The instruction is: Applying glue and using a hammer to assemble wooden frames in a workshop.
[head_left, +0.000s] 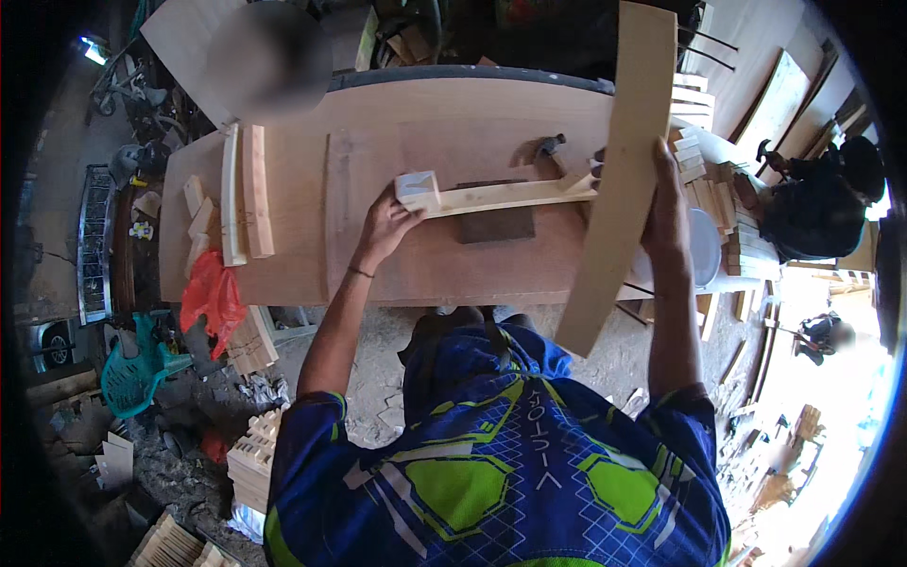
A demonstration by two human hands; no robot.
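Note:
My left hand (385,229) is closed around the left end of a narrow wooden rail (510,197), where a short wood block (418,190) stands up from it. The rail lies across the worktable (368,123), over a dark flat pad (496,226). My right hand (668,203) grips the right edge of a long, slightly curved wooden board (624,142), held upright above the rail's right end. That board hides the rail's far end and part of my right fingers. Just beyond the rail, a claw hammer (550,146) rests on the table.
Two curved wood strips (256,189) lie at the table's left, near a red plastic bag (213,295). Stacked wood pieces (713,203) and a pale round container (704,248) sit at the right. Another person (817,203) works beyond, near a hammer. A green plastic chair (142,369) stands lower left.

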